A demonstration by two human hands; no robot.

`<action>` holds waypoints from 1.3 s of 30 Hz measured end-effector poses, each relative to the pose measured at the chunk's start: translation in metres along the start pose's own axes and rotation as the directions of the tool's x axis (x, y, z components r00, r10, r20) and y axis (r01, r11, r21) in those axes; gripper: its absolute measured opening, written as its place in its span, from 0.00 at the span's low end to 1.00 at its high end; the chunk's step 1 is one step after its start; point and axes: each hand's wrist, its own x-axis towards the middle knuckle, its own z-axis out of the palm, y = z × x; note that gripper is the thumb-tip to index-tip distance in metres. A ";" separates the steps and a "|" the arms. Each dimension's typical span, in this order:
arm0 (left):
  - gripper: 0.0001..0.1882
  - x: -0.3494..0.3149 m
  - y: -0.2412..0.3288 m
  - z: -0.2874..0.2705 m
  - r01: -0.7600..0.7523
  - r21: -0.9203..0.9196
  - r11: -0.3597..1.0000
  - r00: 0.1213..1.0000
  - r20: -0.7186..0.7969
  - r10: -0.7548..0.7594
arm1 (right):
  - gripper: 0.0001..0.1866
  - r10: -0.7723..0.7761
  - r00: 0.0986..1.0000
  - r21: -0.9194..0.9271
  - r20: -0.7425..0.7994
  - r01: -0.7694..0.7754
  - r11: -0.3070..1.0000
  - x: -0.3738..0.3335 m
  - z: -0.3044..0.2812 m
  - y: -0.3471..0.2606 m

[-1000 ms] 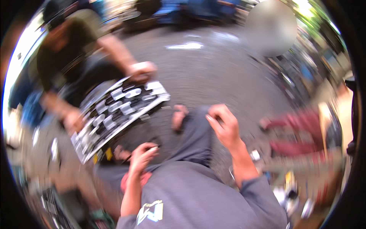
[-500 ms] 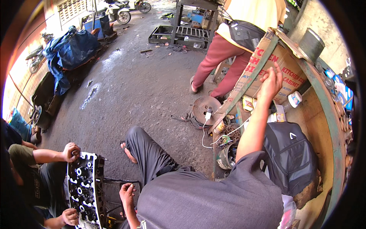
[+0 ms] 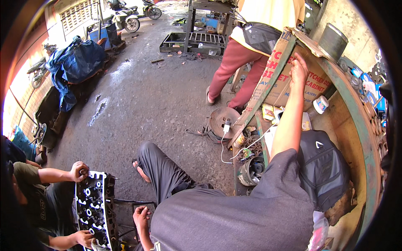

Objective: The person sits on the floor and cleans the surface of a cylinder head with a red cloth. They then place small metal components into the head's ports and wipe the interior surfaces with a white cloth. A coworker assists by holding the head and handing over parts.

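My left hand (image 3: 142, 215) hangs low beside my thigh, near the black frame right of an engine cylinder head (image 3: 90, 205). Its fingers are curled together; what they hold, if anything, is too small to make out. My right arm stretches up to the right, and my right hand (image 3: 298, 70) is raised before a brown cardboard panel (image 3: 274, 83) with red print. At least one finger is extended, and nothing shows in that hand. A co-worker at the lower left has one hand (image 3: 79, 171) on the cylinder head's far end and another (image 3: 85, 238) near its close end.
A green-edged shelf (image 3: 361, 121) borders my right side, with a black backpack (image 3: 322, 167) inside it. Beside it are a bucket (image 3: 251, 171), a white cable and a round metal disc (image 3: 224, 121). Another person in red trousers (image 3: 236, 71) stands ahead. Blue tarp (image 3: 77, 60) covers something at left.
My right hand has moved slightly up and toward the shelf's top corner. The co-worker's nearer hand has shifted right over the cylinder head. My left hand stays curled, slightly lower.
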 end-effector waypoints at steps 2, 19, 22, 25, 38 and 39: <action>0.08 -0.002 -0.004 -0.003 -0.001 0.009 1.000 1.000 -0.005 0.001 | 0.22 0.001 1.000 0.041 -0.012 -0.001 0.999 0.000 -0.001 0.006; 0.08 -0.009 0.004 0.009 -0.052 -0.009 0.999 0.999 -0.002 0.052 | 0.20 0.075 0.988 0.183 0.134 -0.099 0.978 0.002 -0.010 0.002; 0.08 -0.020 0.021 0.016 -0.093 -0.035 0.995 0.995 -0.041 0.091 | 0.22 0.106 0.935 0.418 0.337 -0.249 0.874 -0.017 -0.024 -0.008; 0.09 -0.037 0.059 0.032 -0.136 -0.082 0.987 0.986 -0.113 0.126 | 0.25 0.037 0.839 0.607 0.543 -0.423 0.673 -0.055 -0.027 -0.023; 0.14 -0.104 0.179 0.050 -0.703 -0.381 0.601 0.706 -0.476 0.524 | 0.26 -0.068 -0.503 -0.421 0.862 -0.782 0.459 -0.479 0.132 -0.076; 0.14 -0.104 0.180 0.046 -0.710 -0.382 0.592 0.694 -0.525 0.493 | 0.26 -0.093 -0.591 -0.498 0.801 -0.746 0.442 -0.490 0.141 -0.080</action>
